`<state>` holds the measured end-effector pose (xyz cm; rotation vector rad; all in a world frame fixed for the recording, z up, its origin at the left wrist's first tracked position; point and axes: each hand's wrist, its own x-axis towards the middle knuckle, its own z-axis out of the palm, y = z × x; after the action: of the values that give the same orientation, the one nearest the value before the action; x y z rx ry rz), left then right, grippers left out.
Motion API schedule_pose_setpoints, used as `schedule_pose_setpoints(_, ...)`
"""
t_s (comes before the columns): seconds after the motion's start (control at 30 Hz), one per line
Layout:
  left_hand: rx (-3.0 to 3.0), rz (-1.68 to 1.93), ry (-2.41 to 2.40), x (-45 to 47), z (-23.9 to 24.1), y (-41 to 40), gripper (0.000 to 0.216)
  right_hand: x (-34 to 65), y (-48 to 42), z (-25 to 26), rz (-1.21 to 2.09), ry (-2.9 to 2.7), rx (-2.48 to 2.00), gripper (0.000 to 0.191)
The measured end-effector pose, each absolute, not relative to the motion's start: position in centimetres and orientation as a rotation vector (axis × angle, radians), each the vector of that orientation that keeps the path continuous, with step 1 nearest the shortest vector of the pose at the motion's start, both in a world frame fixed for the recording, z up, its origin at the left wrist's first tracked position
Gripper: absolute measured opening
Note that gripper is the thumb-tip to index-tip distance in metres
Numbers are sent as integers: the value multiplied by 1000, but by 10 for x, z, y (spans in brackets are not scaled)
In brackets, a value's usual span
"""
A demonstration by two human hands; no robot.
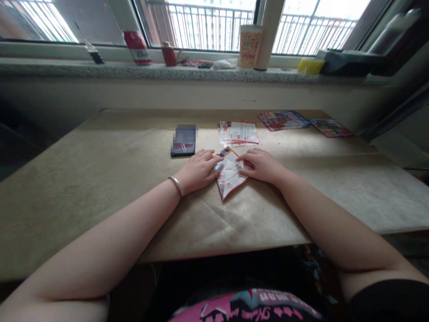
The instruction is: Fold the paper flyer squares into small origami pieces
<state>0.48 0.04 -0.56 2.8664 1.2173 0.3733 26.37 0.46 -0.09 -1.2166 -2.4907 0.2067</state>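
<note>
A printed paper leaflet (231,172), white with red borders, lies on the table, folded to a point facing me. My left hand (200,170), a silver bangle on its wrist, holds the leaflet's left side with fingers and thumb. On the opposite side, my right hand (259,164) curls its fingers and thumb over the right edge. The fingertips cover parts of the print and folds. Just beyond the hands is a loose stack of similar leaflets (239,133). A dark phone (184,139) lies to the left of the stack.
Colourful printed booklets (283,120) lie at the table's far right. Along the granite windowsill (117,70) stand a red can (137,48), a small red bottle (169,54), a patterned cup (250,47) and a yellow item (310,66). The table's front edge is close to my body.
</note>
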Motion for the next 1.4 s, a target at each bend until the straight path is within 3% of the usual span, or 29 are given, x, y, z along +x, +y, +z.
schedule_pose_setpoints(0.27,2720,297,1211,7,-6,1,64,264,6,-11,130,-2625,-1112,65)
schedule_pose_setpoints(0.43,2585,447,1187,6,-5,3,68,261,3,-6,69,-2700,-1139,69)
schedule_pose_setpoints(0.63,2341,871,1204,3,-7,5,64,260,4,-7,-39,-2741,-1257,70)
schedule_pose_setpoints(0.8,2239,998,1160,0,-6,5,59,264,8,-10,-109,-2718,-1365,70)
schedule_pose_setpoints(1.13,2691,536,1069,0,1,0,38,263,8,-6,-241,-2588,-1487,57)
schedule_pose_setpoints(1.4,2818,466,958,-3,-2,0,34,257,8,-6,-230,-2490,-1443,47)
